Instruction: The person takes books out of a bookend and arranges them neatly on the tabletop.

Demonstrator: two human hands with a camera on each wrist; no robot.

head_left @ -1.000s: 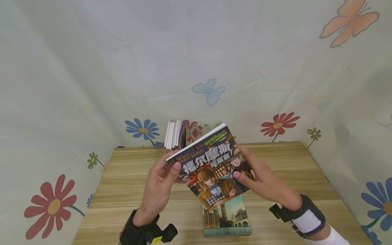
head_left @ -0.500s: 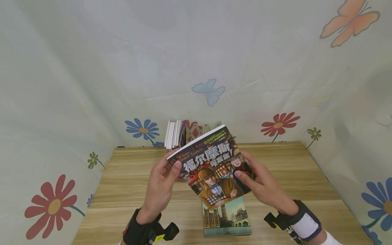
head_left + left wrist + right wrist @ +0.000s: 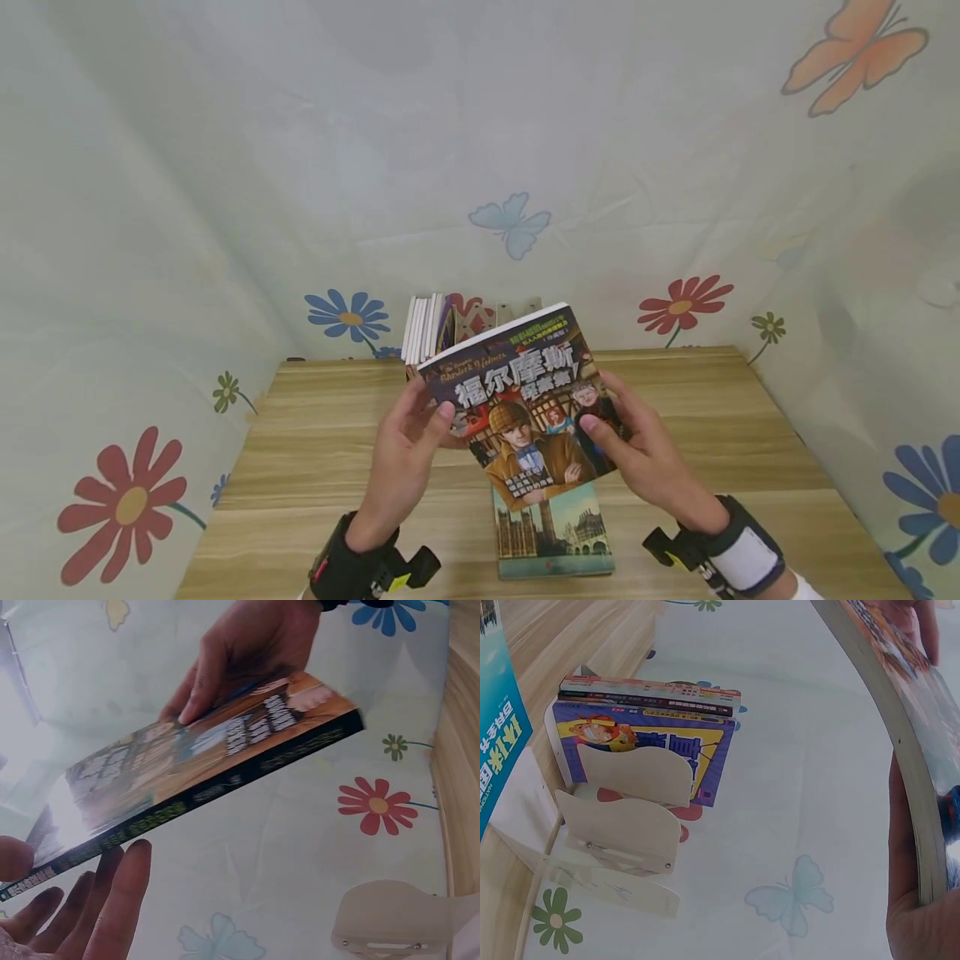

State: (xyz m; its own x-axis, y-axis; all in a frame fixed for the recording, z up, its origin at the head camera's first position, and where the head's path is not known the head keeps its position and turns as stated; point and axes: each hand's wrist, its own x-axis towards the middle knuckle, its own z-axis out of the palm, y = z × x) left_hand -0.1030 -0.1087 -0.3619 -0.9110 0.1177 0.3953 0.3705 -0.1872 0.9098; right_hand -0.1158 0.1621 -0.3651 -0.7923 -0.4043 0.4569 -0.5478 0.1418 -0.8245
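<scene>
A paperback book (image 3: 525, 417), its cover showing a figure in a deerstalker cap, is held tilted above the table with its white page edge at the top left. My left hand (image 3: 397, 467) grips its left side, thumb on the cover and fingers behind. On the right side, my right hand (image 3: 652, 454) holds it the same way, thumb near the edge. The left wrist view shows the dark spine (image 3: 195, 796) and both hands at the book. Under it, a second book (image 3: 551, 542) with a riverside building on its cover lies flat on the table, its upper part hidden.
At the back of the wooden table (image 3: 315, 433), several upright books (image 3: 423, 329) stand in a pale bookrack. The right wrist view shows a purple book (image 3: 712, 761) there beside upright divider plates (image 3: 622, 832). A flower-printed curtain (image 3: 375, 167) surrounds the table.
The held book has shifted slightly to the right and its left corner has risen, so its top edge slopes less. Both hands have kept their grip; the lower book has stayed in place.
</scene>
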